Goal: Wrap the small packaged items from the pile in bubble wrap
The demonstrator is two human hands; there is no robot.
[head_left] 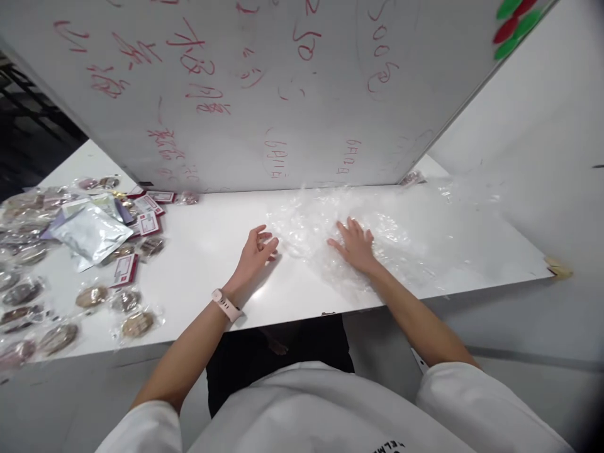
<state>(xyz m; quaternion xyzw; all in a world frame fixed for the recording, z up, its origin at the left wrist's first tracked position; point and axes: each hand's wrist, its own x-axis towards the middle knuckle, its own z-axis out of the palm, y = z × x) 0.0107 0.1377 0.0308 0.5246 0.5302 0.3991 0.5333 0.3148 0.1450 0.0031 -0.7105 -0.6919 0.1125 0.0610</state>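
In the head view, a loose heap of clear plastic bags (321,226) spreads over the white table. On top of it rests my right hand (356,247), its fingers spread and pressing lightly on the plastic. My left hand (258,255) is just left of the heap, above the table, with its fingers half curled and apart. Nothing shows in its grasp. A pale pink watch is on the left wrist.
A whiteboard (283,94) with red handwriting stands along the table's far edge. Many small packaged items lie at the left, with silver pouches (94,231) and red-and-white boxes (125,269). A wall (542,138) is at the right, near the table's corner.
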